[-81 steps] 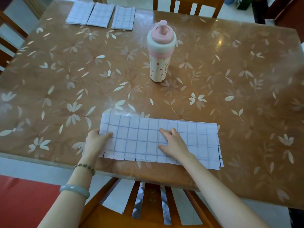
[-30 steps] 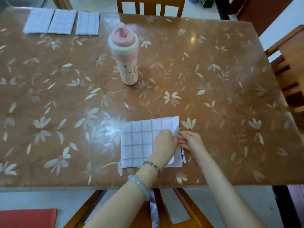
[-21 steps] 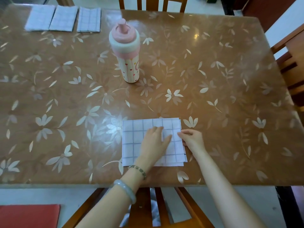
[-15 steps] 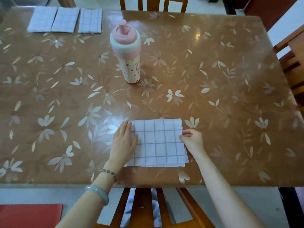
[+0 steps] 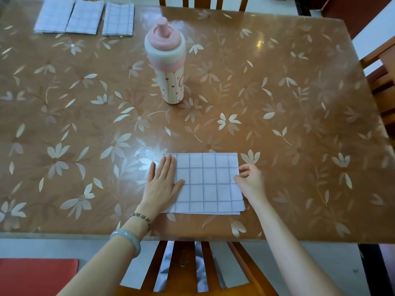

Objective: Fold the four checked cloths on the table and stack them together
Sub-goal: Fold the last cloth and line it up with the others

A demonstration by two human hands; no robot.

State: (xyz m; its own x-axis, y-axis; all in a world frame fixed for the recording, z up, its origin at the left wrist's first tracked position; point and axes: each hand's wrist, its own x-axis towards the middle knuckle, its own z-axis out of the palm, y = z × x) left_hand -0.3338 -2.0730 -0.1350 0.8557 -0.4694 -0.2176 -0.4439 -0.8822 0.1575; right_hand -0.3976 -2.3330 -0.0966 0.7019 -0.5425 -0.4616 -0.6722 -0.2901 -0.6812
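Observation:
A white cloth with grey checks (image 5: 208,183) lies folded into a near-square close to the table's front edge. My left hand (image 5: 161,182) rests flat on its left edge, fingers together and pointing away from me. My right hand (image 5: 251,181) pinches the cloth's right edge, where the layers fan out slightly. Three more folded checked cloths lie side by side at the far left corner: one (image 5: 54,16), a second (image 5: 84,17) and a third (image 5: 118,19). They touch or nearly touch but are not stacked.
A pink and cream bottle (image 5: 167,65) stands upright mid-table, behind the cloth. The brown floral table (image 5: 299,124) has wooden chairs at the near edge (image 5: 192,270), far edge (image 5: 203,2) and right side (image 5: 382,82). A red mat (image 5: 36,276) lies on the floor, lower left.
The long cloth was folded in half from left to right into a near-square. My left hand then slid leftward across it to the left edge, while my right hand stayed at the right edge.

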